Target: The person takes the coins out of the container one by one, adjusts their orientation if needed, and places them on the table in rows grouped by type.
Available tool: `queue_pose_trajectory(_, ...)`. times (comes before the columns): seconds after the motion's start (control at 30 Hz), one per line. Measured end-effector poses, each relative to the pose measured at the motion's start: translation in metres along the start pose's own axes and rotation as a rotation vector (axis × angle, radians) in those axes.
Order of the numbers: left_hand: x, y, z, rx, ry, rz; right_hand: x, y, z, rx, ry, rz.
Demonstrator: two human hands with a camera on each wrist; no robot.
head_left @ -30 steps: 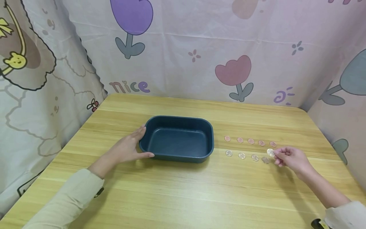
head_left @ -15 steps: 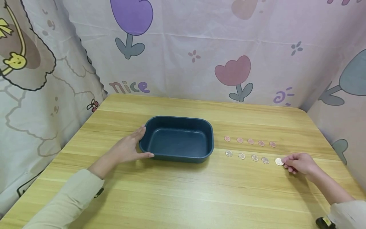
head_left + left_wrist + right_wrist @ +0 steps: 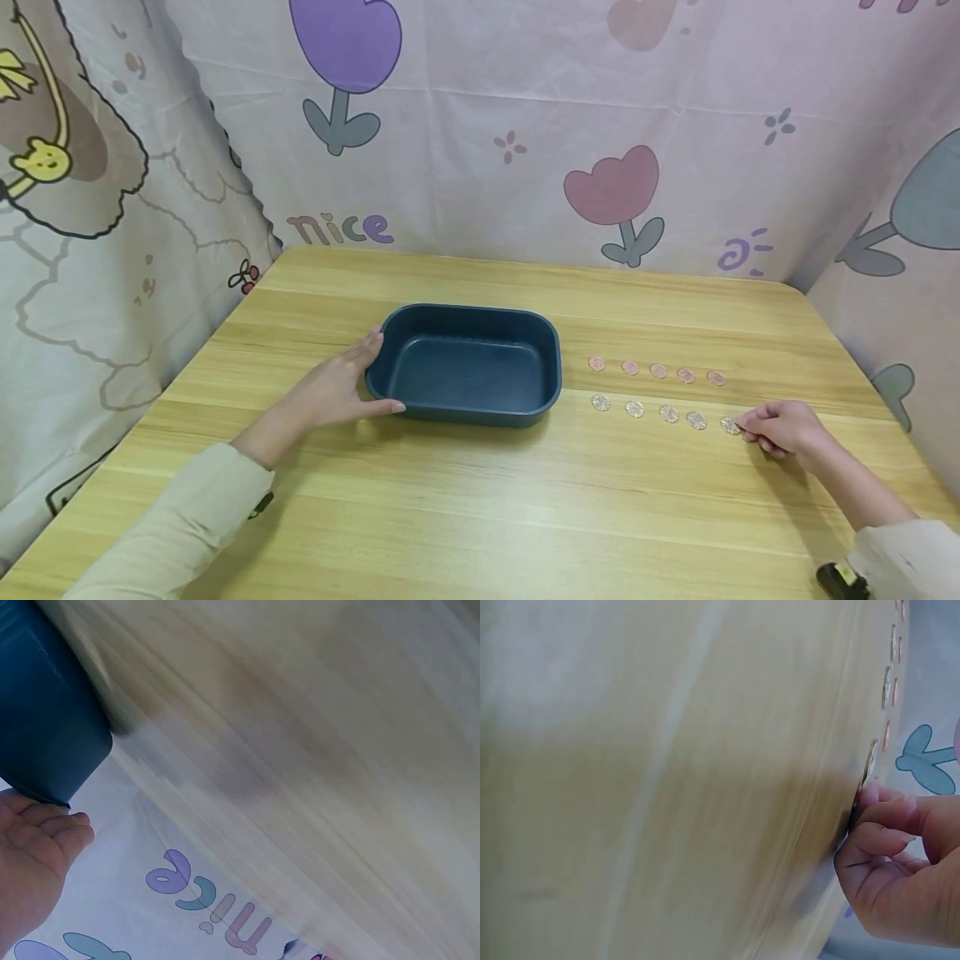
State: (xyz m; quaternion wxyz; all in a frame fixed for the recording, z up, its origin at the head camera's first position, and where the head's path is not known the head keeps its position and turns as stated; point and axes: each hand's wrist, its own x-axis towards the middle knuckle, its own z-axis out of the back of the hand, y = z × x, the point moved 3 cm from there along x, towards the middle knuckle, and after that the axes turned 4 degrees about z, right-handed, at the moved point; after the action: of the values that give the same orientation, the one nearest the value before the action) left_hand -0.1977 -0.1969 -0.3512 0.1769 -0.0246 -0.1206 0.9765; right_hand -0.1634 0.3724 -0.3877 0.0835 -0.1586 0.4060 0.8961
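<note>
A dark blue rectangular baking pan (image 3: 465, 325) stands on the table. My left hand (image 3: 330, 387) holds its left end, thumb against the front wall and fingers at the back of the rim; the left wrist view shows the fingers beside the pan's side (image 3: 49, 705). To the right lie two rows of coins. Copper-coloured coins (image 3: 658, 372) form the far row, silvery coins (image 3: 669, 413) the near one. At the right end of the near row, my right hand (image 3: 783, 429) pinches the edge of a silvery coin (image 3: 729, 426) at the tabletop; its fingertips hide part of it.
Pale wood table (image 3: 480, 517) extends in front of the pan and coins. A patterned cloth (image 3: 480, 167) hangs behind the table's far edge, with more cloth at both sides. Dark devices sit at both wrists, the right one (image 3: 840, 581) at the lower edge.
My right hand has moved right and toward me with the silvery coin, bringing it to the end of the near row and down to the table. The left hand and pan have stayed put.
</note>
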Motion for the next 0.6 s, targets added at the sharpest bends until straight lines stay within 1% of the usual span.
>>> queue_pose_trajectory(0.2, -0.002, 0.000, -0.001, -0.011, -0.004, -0.001, -0.001, 0.003, -0.001, -0.008, -0.024, -0.013)
queue_pose_trajectory(0.33, -0.003, 0.001, -0.004, -0.012, -0.012, -0.003, -0.006, 0.013, -0.001, -0.062, -0.094, 0.021)
queue_pose_trajectory(0.43, -0.004, 0.002, -0.006, 0.013, -0.023, -0.016, -0.011, 0.027, -0.003, -0.170, -0.186, 0.114)
queue_pose_trajectory(0.53, -0.006, 0.001, -0.007, 0.046, -0.045, -0.032, -0.019, 0.047, -0.008, -0.273, -0.314, 0.253)
queue_pose_trajectory(0.57, -0.006, 0.000, -0.006, 0.057, -0.060, -0.034, -0.022, 0.056, -0.010, -0.303, -0.368, 0.310)
queue_pose_trajectory(0.6, -0.007, -0.001, -0.006, 0.068, -0.078, -0.036, -0.025, 0.064, -0.013, -0.311, -0.412, 0.362)
